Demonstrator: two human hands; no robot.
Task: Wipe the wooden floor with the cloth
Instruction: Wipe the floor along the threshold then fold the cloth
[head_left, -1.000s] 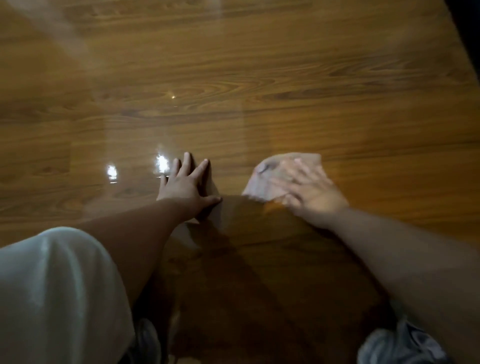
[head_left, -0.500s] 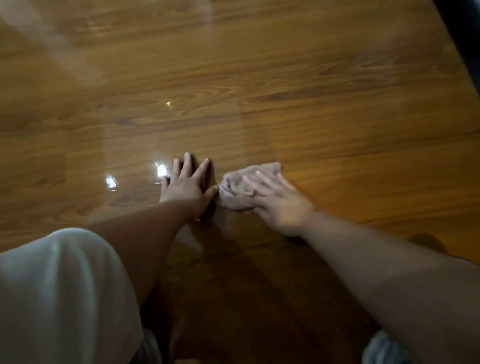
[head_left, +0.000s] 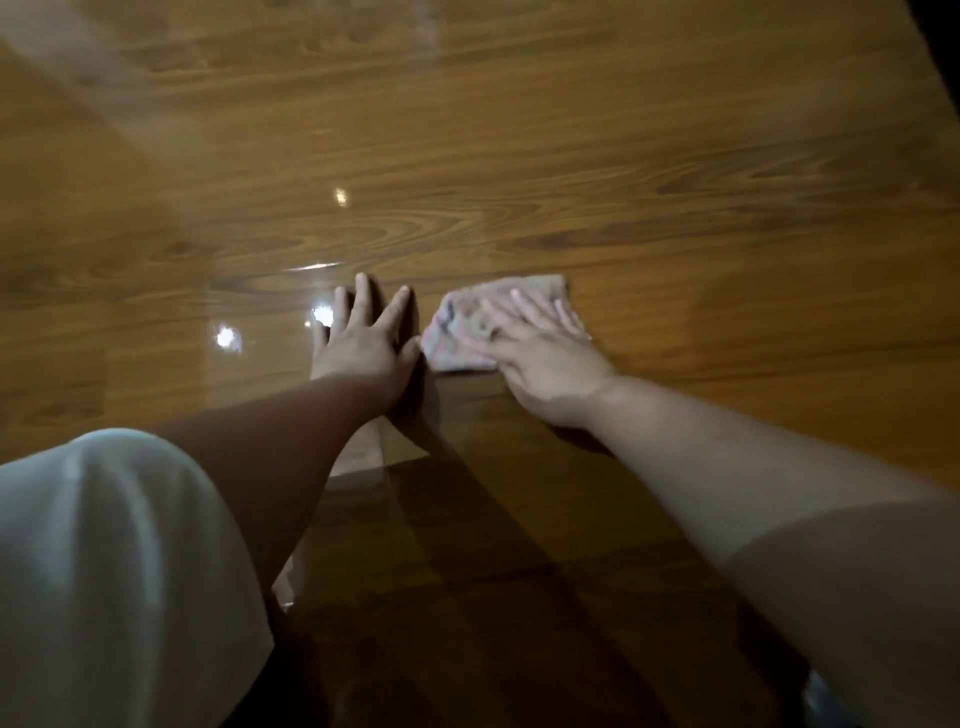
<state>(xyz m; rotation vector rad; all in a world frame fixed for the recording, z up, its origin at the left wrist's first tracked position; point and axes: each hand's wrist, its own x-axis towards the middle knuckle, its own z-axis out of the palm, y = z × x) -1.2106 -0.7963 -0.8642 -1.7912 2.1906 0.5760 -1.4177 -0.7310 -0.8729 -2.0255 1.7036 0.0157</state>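
On the floor (head_left: 519, 156), under the right hand (head_left: 545, 364), a cloth (head_left: 460, 325) lies flat against the boards. It is a small, pale pinkish-grey rag, soft and rumpled, roughly four-sided with uneven edges. Its long axis runs side to side, nearly in line with the wood grain, and its right end sits slightly farther from the person than its left. The right hand presses down on the right half of the cloth, palm down, fingers straight and spread, grasping nothing. The fingertips point away from the person and reach nearly to the cloth's far edge; they look a little blurred. The cloth's left half sticks out past the thumb side of that hand.

Just left of the cloth, the left hand (head_left: 363, 348) rests flat on the bare floor, fingers straight and fanned, holding nothing. Its thumb lies close to the cloth's left corner; whether they touch is unclear.

The floor is glossy brown wood with dark, wavy grain and bright glints (head_left: 226, 338) left of the left hand. White fabric (head_left: 114, 571) fills the near left corner.
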